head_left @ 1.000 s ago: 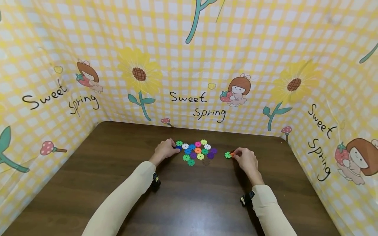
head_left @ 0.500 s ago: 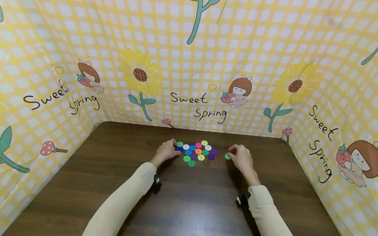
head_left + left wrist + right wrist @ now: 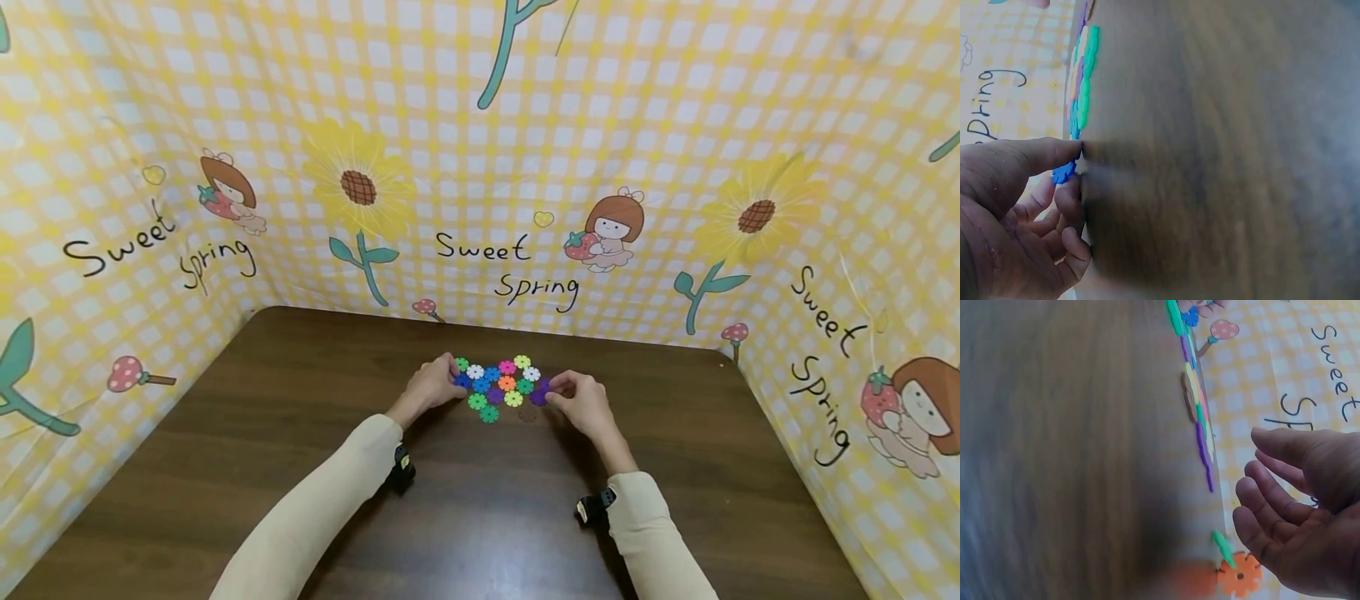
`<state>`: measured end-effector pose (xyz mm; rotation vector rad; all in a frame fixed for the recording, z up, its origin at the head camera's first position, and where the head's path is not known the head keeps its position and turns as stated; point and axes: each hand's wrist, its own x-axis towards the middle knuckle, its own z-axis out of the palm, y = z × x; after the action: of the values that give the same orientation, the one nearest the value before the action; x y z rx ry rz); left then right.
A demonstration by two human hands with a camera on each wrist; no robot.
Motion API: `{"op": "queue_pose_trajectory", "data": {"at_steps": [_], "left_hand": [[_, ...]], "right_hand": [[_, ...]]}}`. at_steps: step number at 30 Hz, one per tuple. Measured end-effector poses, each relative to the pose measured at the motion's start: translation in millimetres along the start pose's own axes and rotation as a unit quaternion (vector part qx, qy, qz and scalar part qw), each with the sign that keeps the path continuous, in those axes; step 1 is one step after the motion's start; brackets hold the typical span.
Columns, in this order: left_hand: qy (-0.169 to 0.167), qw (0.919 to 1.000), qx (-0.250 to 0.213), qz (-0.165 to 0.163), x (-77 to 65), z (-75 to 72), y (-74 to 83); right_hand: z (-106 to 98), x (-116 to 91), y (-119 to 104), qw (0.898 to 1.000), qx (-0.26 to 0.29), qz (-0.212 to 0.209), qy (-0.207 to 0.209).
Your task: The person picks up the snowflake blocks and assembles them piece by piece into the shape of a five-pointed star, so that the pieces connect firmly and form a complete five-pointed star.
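Observation:
Several notched plastic discs, flower-shaped and in many colours, lie joined or close together on the brown table (image 3: 480,517). At the group's left end my left hand (image 3: 433,382) pinches a blue disc (image 3: 1064,173) between thumb and fingers. A green disc (image 3: 462,364) shows just past its fingertips. My right hand (image 3: 583,404) is at the group's right end, its fingertips by the purple discs (image 3: 539,394). In the right wrist view its thumb and fingers are apart with nothing between them. Below them are an orange disc (image 3: 1239,575) and a green disc (image 3: 1223,547).
A brown disc (image 3: 528,413) lies at the front right of the group. Checked cloth (image 3: 480,183) with printed flowers and figures walls the table at the back and sides. Each wrist carries a small black camera (image 3: 595,507).
My right hand has let go of the orange and green discs and moved left to the purple discs. My left hand stays at the blue disc.

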<state>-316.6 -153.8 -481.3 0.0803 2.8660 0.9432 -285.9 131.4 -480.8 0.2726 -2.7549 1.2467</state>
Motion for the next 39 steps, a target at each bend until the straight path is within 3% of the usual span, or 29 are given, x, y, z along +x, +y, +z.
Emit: {"op": "queue_pose_trajectory", "data": {"at_steps": [8,17,25,33,39], "left_hand": [[-0.015,0.9988,-0.040,0.023,-10.7,3.9,7.9],[-0.054,0.9867,-0.148,0.040,-29.9,-3.4,27.1],[-0.073,0.9812,-0.160,0.079,-46.1,-7.6,37.4],[-0.093,0.9727,-0.186,0.102,-56.3,-12.3,46.1],[-0.117,0.9664,-0.205,0.102,-61.9,-12.0,49.7]], "right_hand": [[15.5,-0.4,-2.0,0.999,-0.007,0.019,-0.049],[22.6,-2.3,-9.5,0.993,-0.058,0.041,-0.099],[26.2,-5.1,-16.4,0.989,-0.053,0.054,-0.124],[25.4,-9.7,-26.8,0.993,-0.034,0.006,-0.109],[22.3,-11.3,-33.8,0.995,0.021,-0.034,-0.088]]}}
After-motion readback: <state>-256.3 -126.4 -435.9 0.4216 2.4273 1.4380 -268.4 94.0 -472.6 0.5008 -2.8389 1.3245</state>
